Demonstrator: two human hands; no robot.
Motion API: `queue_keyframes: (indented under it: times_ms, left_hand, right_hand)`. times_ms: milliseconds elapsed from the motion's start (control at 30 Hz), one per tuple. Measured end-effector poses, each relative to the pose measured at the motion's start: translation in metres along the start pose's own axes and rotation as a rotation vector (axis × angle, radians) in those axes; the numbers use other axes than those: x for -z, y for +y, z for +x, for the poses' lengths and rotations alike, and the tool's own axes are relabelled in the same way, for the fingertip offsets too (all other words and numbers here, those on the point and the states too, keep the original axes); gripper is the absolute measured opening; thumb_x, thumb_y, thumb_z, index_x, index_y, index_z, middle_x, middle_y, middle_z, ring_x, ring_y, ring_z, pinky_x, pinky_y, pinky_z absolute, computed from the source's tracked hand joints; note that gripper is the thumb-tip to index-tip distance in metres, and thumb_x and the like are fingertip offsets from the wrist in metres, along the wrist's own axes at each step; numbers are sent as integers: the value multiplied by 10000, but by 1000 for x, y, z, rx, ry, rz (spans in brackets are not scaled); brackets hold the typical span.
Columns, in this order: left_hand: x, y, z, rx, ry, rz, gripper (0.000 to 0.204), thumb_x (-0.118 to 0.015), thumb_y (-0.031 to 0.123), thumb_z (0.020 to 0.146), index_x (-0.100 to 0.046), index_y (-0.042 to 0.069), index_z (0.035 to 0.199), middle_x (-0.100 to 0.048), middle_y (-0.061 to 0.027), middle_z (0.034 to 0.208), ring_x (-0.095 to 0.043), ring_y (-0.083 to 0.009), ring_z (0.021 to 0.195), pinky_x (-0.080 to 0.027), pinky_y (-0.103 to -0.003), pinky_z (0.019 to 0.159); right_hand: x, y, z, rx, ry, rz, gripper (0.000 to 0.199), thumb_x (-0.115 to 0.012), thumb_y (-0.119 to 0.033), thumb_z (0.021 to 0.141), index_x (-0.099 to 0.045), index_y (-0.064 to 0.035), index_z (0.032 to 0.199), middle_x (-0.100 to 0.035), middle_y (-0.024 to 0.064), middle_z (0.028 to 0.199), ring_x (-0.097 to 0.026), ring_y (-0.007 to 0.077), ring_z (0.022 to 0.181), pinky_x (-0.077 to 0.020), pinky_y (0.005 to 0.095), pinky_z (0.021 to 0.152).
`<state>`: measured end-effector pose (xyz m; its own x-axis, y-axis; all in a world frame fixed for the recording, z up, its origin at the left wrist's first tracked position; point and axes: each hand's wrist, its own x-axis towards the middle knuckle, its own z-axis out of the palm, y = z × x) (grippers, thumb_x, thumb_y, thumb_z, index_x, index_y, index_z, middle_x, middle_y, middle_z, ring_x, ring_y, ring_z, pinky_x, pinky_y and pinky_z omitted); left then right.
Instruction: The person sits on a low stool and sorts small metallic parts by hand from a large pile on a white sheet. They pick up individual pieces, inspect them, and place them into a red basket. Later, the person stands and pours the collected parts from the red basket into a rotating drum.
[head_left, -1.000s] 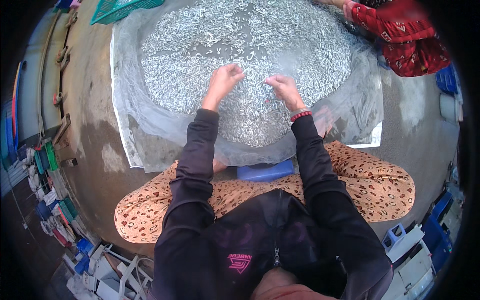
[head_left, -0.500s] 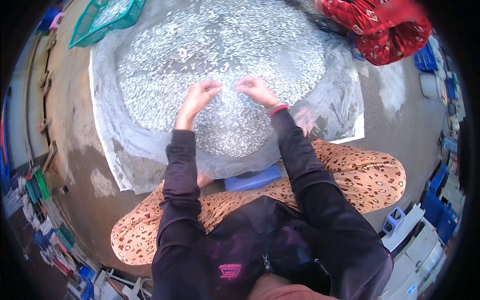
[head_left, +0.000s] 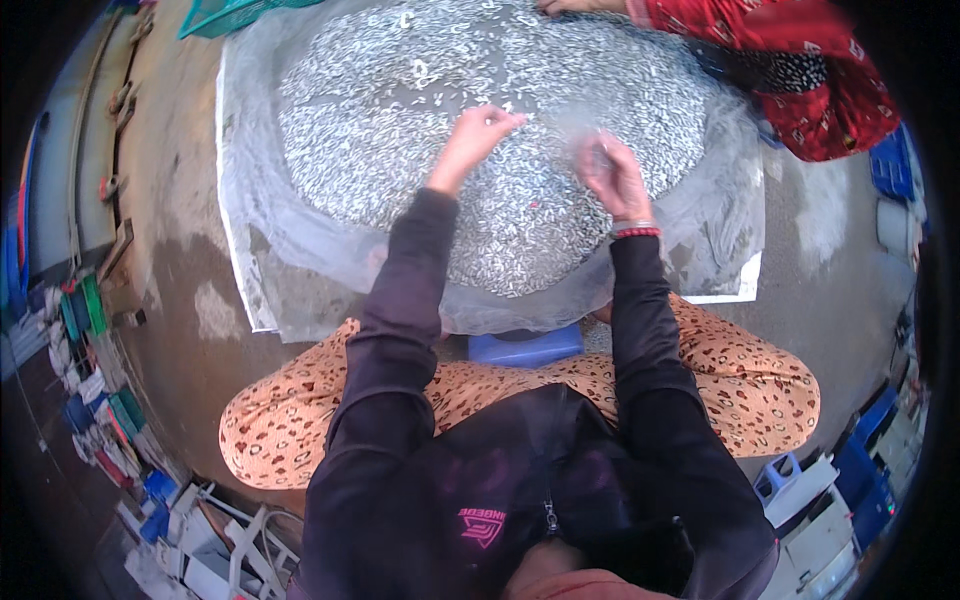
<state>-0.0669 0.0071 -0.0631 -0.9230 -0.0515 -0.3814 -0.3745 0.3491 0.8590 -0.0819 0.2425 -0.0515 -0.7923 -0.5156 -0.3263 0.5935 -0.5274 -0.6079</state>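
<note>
A broad layer of small silvery-white pieces, like tiny fish (head_left: 520, 240), lies on a pale mesh net (head_left: 250, 150). Over its middle, my left hand (head_left: 478, 142) is closed in a pinch, thumb against fingertips. Whatever is between them is too small to make out. To its right hovers my right hand (head_left: 612, 172), palm partly turned up and fingers curled in, somewhat blurred. What it holds, if anything, does not show. A red bracelet (head_left: 636, 232) circles that wrist. One tiny red speck (head_left: 533, 205) sits among the pieces between my forearms.
Another person in a red patterned sleeve (head_left: 700, 25) reaches over the far right, their hand (head_left: 582, 6) at the layer's far edge. A green basket (head_left: 225, 15) stands far left. A blue plastic stool (head_left: 525, 346) is between my legs. White sheeting (head_left: 232, 260) borders the net.
My hands have moved apart: the right swung right and turned its palm up, the left shifted farther away. My view has shifted, and the other person's hand now shows at the far edge.
</note>
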Motion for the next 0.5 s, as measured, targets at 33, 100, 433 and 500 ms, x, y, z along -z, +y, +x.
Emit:
queue_keyframes:
  times_ms: [33,100,433,500]
  left_hand:
    - [-8,-4,5,-134,108,407,277,-669,282,829,-658,13,892,-637,-114,731,-633,-253,697,-481,-333,573]
    - [-20,-9,10,-136,45,688,311,-694,313,792,-673,7,842,-652,-165,803,-648,-297,776,-489,-381,669]
    - [37,-6,-8,-20,-1,429,317,-723,317,765,-697,19,872,-681,-84,812,-634,-191,761,-477,-327,714]
    - [44,-7,-21,-84,-18,196,285,-718,300,777,-695,31,866,-662,-36,799,-592,-153,699,-465,-313,662]
  right_hand:
    - [0,-7,-3,29,2,34,147,-561,-132,863,-575,-14,948,-546,47,786,-500,108,648,-398,197,526]
    - [-2,-20,-4,93,-180,40,214,-527,-73,842,-542,21,1033,-566,84,814,-514,129,641,-373,184,448]
    - [-15,3,17,-48,9,-371,231,-563,-252,901,-632,-31,903,-515,-2,678,-429,46,543,-244,189,386]
    - [-15,23,36,-197,22,-611,193,-630,-224,858,-673,-42,905,-555,-1,640,-496,65,572,-359,238,443]
